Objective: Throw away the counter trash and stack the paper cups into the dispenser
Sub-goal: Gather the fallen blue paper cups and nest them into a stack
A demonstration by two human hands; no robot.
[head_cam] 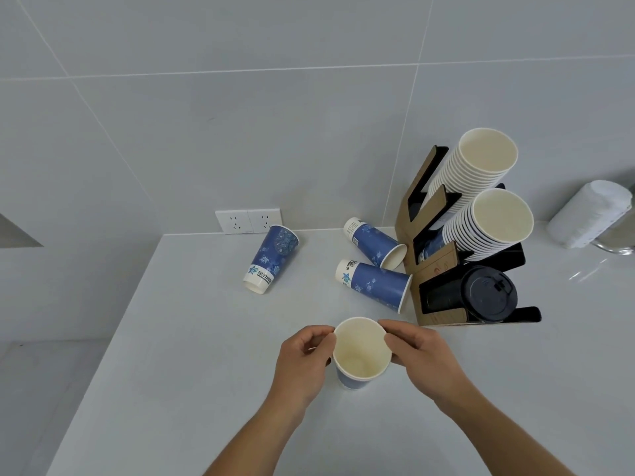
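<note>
Both the left hand (304, 359) and the right hand (421, 355) are pinching the upright cup (360, 352) at its rim, fingers clenched, likely steadying it on the surface (192, 355) for stacking; the dispenser (436, 269) is standing far right.

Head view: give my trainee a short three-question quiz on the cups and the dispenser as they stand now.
1. True or false: the upright cup is held by both the left hand and the right hand.
2. How many blue cups lie on their sides on the counter?
3. The dispenser bottom slot holds: A) black lids B) napkins C) spoons.

Key: 1 true; 2 three; 3 A.
</note>
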